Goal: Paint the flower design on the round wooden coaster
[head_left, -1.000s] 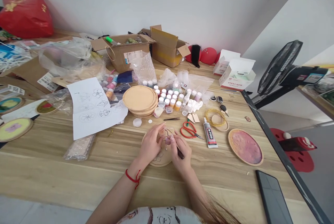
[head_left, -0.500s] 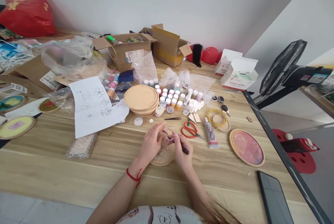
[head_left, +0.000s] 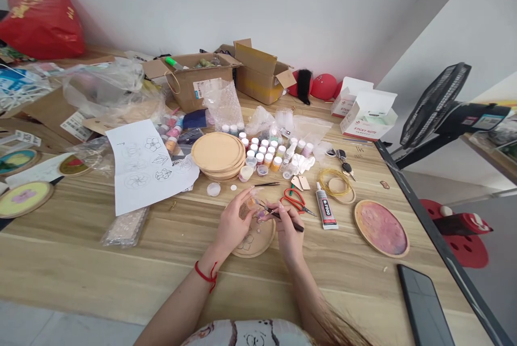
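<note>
My left hand (head_left: 233, 223) rises above a round wooden disc (head_left: 258, 244) and pinches a small translucent pinkish piece (head_left: 253, 203). The piece is too small to tell exactly what it is. My right hand (head_left: 288, 230) grips a thin black-handled brush (head_left: 288, 219), whose fine tip reaches toward that piece. The tip seems very close, but I cannot tell whether they touch. Both hands hide much of the disc, though a drawn flower outline (head_left: 245, 242) shows near its front edge.
Red-handled scissors (head_left: 293, 201) and a B-7000 glue tube (head_left: 326, 207) lie right of my hands. Behind stand several small paint jars (head_left: 260, 155) and stacked wooden discs (head_left: 218, 156). A flower-sketch sheet (head_left: 147, 168) lies left, and a phone (head_left: 424, 305) lies front right.
My hands have moved apart a little, with the right hand shifting rightward. The black brush now lies more level, and its tip points left toward the small piece.
</note>
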`<state>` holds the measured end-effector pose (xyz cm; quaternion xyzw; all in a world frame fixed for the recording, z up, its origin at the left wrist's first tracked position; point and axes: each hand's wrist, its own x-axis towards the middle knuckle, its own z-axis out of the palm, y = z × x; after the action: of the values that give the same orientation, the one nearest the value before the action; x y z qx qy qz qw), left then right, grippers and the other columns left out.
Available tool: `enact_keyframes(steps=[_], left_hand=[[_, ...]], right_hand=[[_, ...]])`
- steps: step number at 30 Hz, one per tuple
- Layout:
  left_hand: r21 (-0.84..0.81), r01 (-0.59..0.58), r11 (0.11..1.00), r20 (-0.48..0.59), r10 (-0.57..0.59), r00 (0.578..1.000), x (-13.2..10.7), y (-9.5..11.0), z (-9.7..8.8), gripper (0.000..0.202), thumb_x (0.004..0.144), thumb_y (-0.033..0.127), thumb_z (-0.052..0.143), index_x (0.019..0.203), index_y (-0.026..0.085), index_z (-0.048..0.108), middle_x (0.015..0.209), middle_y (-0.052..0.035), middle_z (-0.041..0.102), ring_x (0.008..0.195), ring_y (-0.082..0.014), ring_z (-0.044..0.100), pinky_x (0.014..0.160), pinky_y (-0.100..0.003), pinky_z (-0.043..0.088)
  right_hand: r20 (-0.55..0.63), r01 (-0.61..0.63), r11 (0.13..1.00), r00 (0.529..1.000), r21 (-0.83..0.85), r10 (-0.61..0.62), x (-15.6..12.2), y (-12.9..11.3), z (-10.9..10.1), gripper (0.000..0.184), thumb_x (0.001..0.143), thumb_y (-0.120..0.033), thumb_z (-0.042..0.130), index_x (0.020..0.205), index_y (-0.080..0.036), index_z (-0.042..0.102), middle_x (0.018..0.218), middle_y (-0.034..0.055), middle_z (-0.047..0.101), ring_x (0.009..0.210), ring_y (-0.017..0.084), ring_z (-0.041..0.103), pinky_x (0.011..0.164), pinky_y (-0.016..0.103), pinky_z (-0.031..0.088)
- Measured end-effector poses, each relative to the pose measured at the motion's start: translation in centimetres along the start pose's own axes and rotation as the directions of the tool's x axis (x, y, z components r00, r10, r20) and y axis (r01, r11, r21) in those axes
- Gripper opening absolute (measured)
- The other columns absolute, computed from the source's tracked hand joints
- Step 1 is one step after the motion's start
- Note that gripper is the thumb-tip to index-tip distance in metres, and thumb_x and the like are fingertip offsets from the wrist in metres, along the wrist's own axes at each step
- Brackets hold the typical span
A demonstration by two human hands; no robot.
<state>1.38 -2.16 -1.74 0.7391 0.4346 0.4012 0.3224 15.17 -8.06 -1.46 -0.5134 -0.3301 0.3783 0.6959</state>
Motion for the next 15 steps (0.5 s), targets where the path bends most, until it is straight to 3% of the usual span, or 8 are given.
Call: enact_keyframes(steps=[5,11,15], left_hand=[[0.01,0.011,1.0,-0.017,-0.011,1.0,0.0,-0.1,-0.1,0.051,0.086,0.016,0.065,0.134,0.026,0.047,0.13,-0.0083,0.067,0.122,-0.0228,0.063,0.104,-0.041,0.051],[-0.001,0.016,1.0,-0.026,-0.016,1.0,-0.1,-0.4,0.0,0.049,0.088,0.017,0.062,0.134,0.025,0.048,0.13,-0.01,0.066,0.12,-0.0236,0.064,0.102,-0.041,0.053],[0.0,0.006,1.0,-0.04,-0.006,0.999,-0.1,-0.5,0.1,0.05,0.087,0.019,0.064,0.134,0.025,0.048,0.13,-0.0094,0.066,0.121,-0.0235,0.064,0.102,-0.041,0.052]], right_hand=[[0.084,0.111,0.99,0.991,-0.086,-0.104,-0.3,-0.5,-0.2,0.033,0.095,-0.038,0.053,0.071,-0.021,0.069,0.084,0.0057,0.076,0.086,0.023,0.073,0.099,0.044,0.052],[0.177,0.184,0.965,0.973,-0.186,-0.151,-0.8,-1.1,0.2,0.037,0.097,-0.035,0.051,0.071,-0.021,0.073,0.087,0.0072,0.076,0.092,0.024,0.073,0.101,0.043,0.053],[0.204,0.333,0.905,0.937,-0.266,-0.285,-1.1,-1.2,0.4,0.031,0.097,-0.024,0.052,0.074,-0.022,0.073,0.084,0.0059,0.076,0.087,0.02,0.072,0.103,0.044,0.052]])
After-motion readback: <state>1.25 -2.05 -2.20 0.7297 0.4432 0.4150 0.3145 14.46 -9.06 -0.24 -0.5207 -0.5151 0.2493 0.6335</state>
